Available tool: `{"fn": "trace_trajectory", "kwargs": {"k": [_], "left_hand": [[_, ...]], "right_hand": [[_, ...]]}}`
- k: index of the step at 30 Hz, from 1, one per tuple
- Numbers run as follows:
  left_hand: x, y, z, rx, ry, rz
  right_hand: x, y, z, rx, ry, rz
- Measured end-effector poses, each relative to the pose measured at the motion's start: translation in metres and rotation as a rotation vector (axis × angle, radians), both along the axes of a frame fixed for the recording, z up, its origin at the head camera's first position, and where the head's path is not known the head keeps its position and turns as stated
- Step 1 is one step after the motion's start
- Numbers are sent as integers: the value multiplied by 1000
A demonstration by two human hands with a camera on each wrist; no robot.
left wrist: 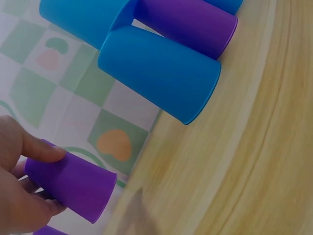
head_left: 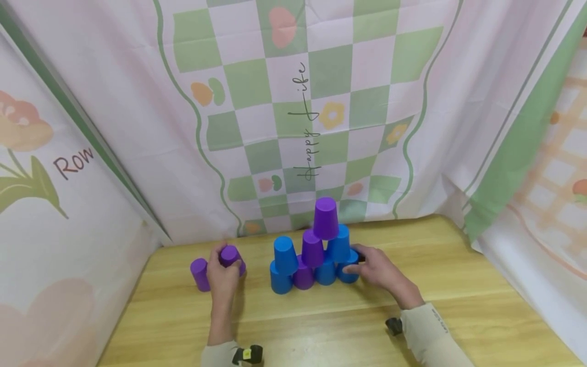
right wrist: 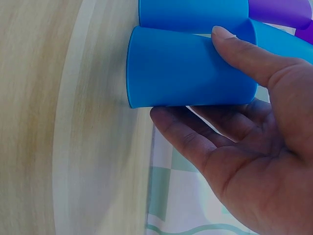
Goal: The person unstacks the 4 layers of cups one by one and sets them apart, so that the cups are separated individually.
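My left hand (head_left: 222, 272) grips an upside-down purple cup (head_left: 231, 253), thumb on one side and fingers on the other; in the left wrist view that purple cup (left wrist: 76, 183) appears near the tabletop. Another purple cup (head_left: 199, 274) stands just left of this hand. At the stack's right end, my right hand (head_left: 378, 267) holds the bottom blue cup (right wrist: 190, 68) between thumb and fingers. The bottom row alternates blue and purple cups, ending with two blue ones. Above sit a blue cup (head_left: 285, 255), a purple cup (head_left: 313, 248) and a blue cup (head_left: 339, 243). One purple cup (head_left: 326, 219) tops the right pair.
A wooden table (head_left: 293, 331) carries all the cups. Behind it hangs a checked green-and-white curtain (head_left: 249, 84), close to the table's back edge. Printed cloth (head_left: 41, 244) also encloses the left side, and more cloth (head_left: 518, 183) the right.
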State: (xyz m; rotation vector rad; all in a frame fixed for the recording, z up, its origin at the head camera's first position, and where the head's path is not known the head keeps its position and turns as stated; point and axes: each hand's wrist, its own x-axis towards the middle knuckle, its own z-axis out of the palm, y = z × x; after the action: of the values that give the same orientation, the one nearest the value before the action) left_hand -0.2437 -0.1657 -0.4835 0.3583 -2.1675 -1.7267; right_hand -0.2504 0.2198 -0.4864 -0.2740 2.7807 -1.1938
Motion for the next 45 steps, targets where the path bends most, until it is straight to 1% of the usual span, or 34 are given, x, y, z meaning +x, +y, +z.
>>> {"fn": "trace_trajectory", "kwargs": {"k": [6,14,20,28,33,39,45], "left_hand": [[-1,0,-4,-41,-6,15],[-3,1,-10,-77,-12,73],[-3,1,-11,-88,-17,94],[-6,-1,-17,-92,-42,84],[-7,-2,-19,-98,-34,86],[-6,-1,-17,-98,-32,92],[-4,-1,-13,-95,-43,83]], "right_hand": [[0,0,-1,-6,1,2],[0,1,0,-5,-2,6],[1,0,1,-7,-2,8],[1,0,1,-10,-1,7],[1,0,1,-9,1,9],[1,1,1,-6,12,12],[1,0,1,-6,16,15]]}}
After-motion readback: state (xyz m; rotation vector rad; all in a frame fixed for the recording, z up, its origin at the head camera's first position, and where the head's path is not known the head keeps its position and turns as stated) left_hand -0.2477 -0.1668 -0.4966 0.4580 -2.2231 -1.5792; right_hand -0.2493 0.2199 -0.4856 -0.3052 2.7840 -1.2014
